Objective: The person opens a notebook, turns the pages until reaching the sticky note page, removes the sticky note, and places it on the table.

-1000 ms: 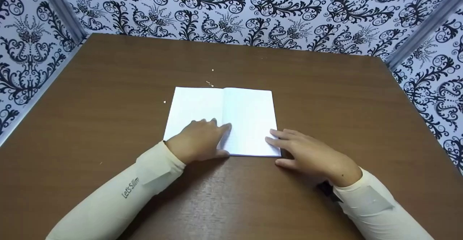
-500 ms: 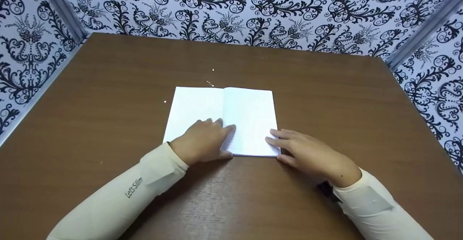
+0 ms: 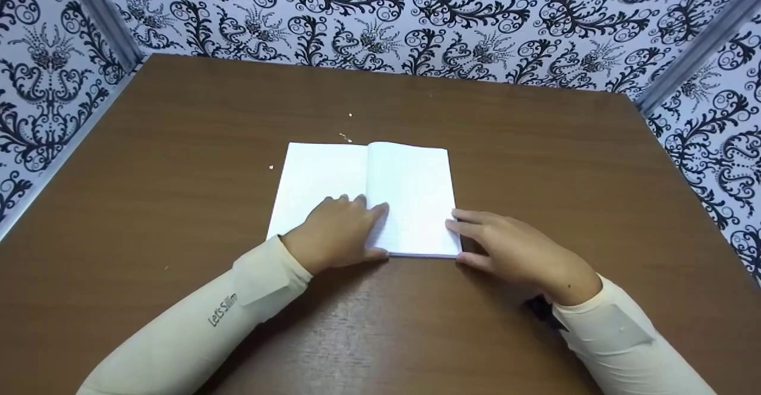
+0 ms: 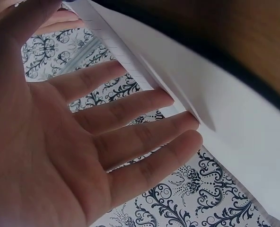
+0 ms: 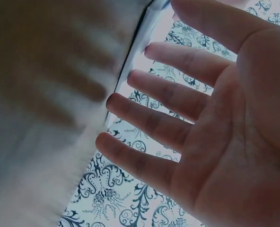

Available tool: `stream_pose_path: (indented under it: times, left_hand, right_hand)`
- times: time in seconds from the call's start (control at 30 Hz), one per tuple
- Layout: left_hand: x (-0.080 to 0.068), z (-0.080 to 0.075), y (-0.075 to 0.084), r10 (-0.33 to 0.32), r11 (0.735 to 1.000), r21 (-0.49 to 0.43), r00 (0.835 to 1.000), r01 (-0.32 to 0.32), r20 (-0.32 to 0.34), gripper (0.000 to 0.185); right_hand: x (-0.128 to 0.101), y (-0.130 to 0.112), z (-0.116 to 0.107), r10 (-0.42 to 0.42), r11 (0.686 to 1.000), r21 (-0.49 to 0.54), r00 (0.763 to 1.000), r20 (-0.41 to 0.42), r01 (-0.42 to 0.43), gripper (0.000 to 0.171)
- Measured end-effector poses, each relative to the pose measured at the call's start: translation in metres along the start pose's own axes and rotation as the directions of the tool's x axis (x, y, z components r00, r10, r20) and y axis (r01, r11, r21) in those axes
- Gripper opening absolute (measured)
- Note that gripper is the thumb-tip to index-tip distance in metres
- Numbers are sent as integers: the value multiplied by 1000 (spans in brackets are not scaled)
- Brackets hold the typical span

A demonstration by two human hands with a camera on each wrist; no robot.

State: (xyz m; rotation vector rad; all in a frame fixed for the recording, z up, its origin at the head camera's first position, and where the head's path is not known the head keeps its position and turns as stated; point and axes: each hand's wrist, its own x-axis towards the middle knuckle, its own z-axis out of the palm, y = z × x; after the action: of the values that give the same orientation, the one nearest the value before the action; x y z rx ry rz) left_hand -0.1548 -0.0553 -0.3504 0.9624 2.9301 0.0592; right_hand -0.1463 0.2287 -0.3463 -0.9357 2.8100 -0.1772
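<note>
Open notebook (image 3: pixel 380 196) (spine pointing away); long axis sideways

Right hand (image 5: pixel 211 123), fingers straight, fingertips touching the notebook (image 5: pixel 144 33) edge

Your notebook (image 3: pixel 380 196) lies open near the middle of the table (image 3: pixel 148 163), with the wall (image 3: pixel 380 14) behind it and more wall to either side. Your left hand (image 3: pixel 336 234) rests on the near part of the left page beside the fold, and your right hand (image 3: pixel 511 249) lies on the table at the near right corner, fingertips touching the page edge. A few crumbs (image 3: pixel 345 137) sit just behind and left of the notebook.
</note>
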Motion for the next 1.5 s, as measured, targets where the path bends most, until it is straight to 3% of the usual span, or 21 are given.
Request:
stream_pose_path:
  times: [0.23,0.5,0.83,1.07,1.27,1.4,1.5]
  left_hand:
    - [1,1,-4,-5,1000,-27,999,6,39,75]
    - [2,0,-4,-18,999,-29,997,21,80,75]
    - [3,-3,-4,-23,999,-39,997,26,73,63]
    - [1,-4,-3,3,1000,-26,999,-4,-36,45]
    - [4,-3,-1,68,997,50,986,-61,-154,29]
    - [7,-3,0,107,992,99,961,-84,-255,24]
    - [9,-4,0,128,989,120,928,-91,-349,21]
  right_hand:
    - [-3,2,-9,70,997,28,996,58,-72,62]
    - [-5,4,-11,89,994,55,993,81,-93,66]
    - [-4,4,-6,15,999,30,999,49,-16,60]
    - [-2,2,-2,-9,1000,15,998,56,8,58]
    - [-2,1,-1,-17,1000,17,999,49,17,57]
    - [-2,1,0,-17,1000,16,999,46,16,57]
    - [-2,1,0,-18,1000,16,999,44,17,57]
